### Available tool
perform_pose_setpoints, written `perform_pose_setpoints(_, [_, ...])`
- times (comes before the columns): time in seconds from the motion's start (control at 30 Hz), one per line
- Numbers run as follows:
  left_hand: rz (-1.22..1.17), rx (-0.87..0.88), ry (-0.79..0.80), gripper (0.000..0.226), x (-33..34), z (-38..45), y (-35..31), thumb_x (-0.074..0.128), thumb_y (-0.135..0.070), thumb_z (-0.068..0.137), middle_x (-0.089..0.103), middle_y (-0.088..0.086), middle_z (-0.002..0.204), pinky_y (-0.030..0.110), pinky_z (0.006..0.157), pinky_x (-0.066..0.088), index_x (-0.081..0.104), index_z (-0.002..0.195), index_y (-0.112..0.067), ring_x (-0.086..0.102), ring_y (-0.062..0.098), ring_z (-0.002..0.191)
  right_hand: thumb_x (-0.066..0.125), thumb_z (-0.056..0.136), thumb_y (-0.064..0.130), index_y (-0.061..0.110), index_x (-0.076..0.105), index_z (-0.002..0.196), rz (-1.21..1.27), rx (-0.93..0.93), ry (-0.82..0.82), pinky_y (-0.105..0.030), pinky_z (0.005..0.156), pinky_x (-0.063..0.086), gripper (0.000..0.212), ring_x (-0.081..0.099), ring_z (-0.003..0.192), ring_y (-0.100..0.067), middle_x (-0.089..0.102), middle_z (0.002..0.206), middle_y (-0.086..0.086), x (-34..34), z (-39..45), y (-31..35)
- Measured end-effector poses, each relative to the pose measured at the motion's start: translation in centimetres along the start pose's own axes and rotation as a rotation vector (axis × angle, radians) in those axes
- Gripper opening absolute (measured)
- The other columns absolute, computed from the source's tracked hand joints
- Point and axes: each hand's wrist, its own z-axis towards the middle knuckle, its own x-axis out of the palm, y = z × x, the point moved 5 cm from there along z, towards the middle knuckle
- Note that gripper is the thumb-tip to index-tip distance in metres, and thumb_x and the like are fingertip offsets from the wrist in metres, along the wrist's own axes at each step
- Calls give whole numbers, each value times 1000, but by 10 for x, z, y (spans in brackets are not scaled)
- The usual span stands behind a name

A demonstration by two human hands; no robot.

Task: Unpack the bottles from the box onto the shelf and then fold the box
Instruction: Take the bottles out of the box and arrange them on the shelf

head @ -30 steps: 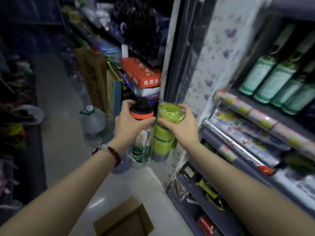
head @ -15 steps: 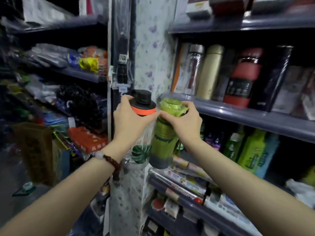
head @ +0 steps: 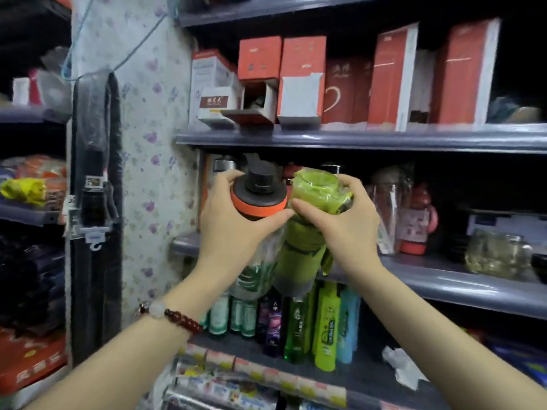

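My left hand (head: pixel 229 229) grips a clear bottle (head: pixel 257 199) with a black cap and orange ring just under its lid. My right hand (head: pixel 346 229) grips a green bottle (head: pixel 299 255) in plastic wrap near its top. Both bottles are side by side, touching, tilted slightly, held in front of the middle grey shelf (head: pixel 461 282). Their lower ends hang below that shelf's edge. The box is out of view.
The middle shelf holds a clear bottle (head: pixel 387 208), a red flask (head: pixel 418 220) and glassware (head: pixel 497 253). Red and white cartons (head: pixel 390 75) fill the shelf above. Green and blue bottles (head: pixel 325 324) stand on the shelf below. A floral-papered pillar (head: pixel 154 143) stands left.
Both hands have raised the two bottles from near floor level up to the middle shelf. My view has swung upward, and the box on the floor has left the frame.
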Motion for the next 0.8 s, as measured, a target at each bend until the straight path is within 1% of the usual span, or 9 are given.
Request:
perform_pose_setpoints(0.13, [-69, 135, 39, 75, 44, 6, -32, 87, -46, 53, 57, -19, 111, 21, 89, 46, 42, 113, -39, 56, 4, 107, 85, 58, 49, 33, 57, 112, -10, -75, -167, -40, 92, 50, 63, 62, 105, -9, 65, 108, 12, -53, 18, -5])
perform_pose_setpoints(0.17, [-93, 161, 63, 76, 56, 7, -39, 87, -44, 54, 56, -20, 112, 18, 90, 45, 42, 115, -38, 55, 1, 108, 85, 58, 48, 32, 57, 113, -17, -93, -205, -41, 93, 49, 63, 61, 106, -9, 64, 109, 12, -66, 22, -8])
perform_pose_setpoints(0.27, [-176, 212, 137, 77, 95, 5, -57, 88, -37, 56, 53, -25, 112, 6, 89, 41, 42, 117, -37, 52, -8, 108, 85, 61, 44, 29, 57, 116, -50, -139, -294, -42, 94, 49, 63, 59, 108, -10, 62, 111, 9, -102, 30, -19])
perform_pose_setpoints(0.33, [-219, 239, 172, 77, 120, 3, -66, 88, -35, 57, 53, -26, 114, 5, 90, 40, 42, 119, -37, 51, -9, 110, 85, 63, 42, 28, 57, 117, -56, -151, -335, -39, 94, 49, 63, 58, 108, -9, 61, 111, 9, -124, 34, -28])
perform_pose_setpoints(0.5, [-284, 288, 238, 78, 175, 3, -79, 89, -33, 56, 55, -22, 117, 10, 93, 42, 46, 121, -30, 53, -5, 112, 85, 64, 38, 28, 56, 117, -99, -165, -395, -30, 93, 48, 62, 57, 106, -6, 59, 111, 7, -166, 51, -51])
perform_pose_setpoints(0.6, [-315, 281, 275, 78, 202, 5, -81, 90, -33, 56, 56, -21, 116, 10, 92, 43, 45, 120, -33, 54, -5, 110, 86, 63, 40, 30, 56, 118, -134, -136, -393, -24, 91, 48, 64, 56, 104, -4, 59, 111, 7, -182, 62, -67])
perform_pose_setpoints(0.67, [-321, 263, 297, 77, 219, 6, -77, 89, -33, 56, 56, -22, 115, 7, 91, 43, 44, 119, -36, 54, -5, 110, 86, 62, 41, 28, 56, 118, -165, -121, -389, -23, 90, 47, 64, 56, 103, -4, 59, 110, 6, -189, 68, -77])
perform_pose_setpoints(0.73, [-332, 229, 311, 75, 234, 9, -71, 89, -34, 57, 57, -24, 112, 2, 86, 41, 44, 116, -40, 54, -8, 107, 86, 61, 42, 28, 57, 116, -195, -109, -397, -25, 89, 47, 64, 57, 103, -7, 60, 108, 6, -193, 74, -86])
perform_pose_setpoints(0.8, [-344, 195, 319, 73, 245, 16, -66, 89, -36, 57, 58, -24, 109, 0, 82, 40, 44, 114, -41, 55, -9, 103, 86, 60, 43, 26, 56, 115, -218, -90, -402, -25, 89, 47, 65, 57, 102, -10, 60, 108, 5, -193, 85, -93])
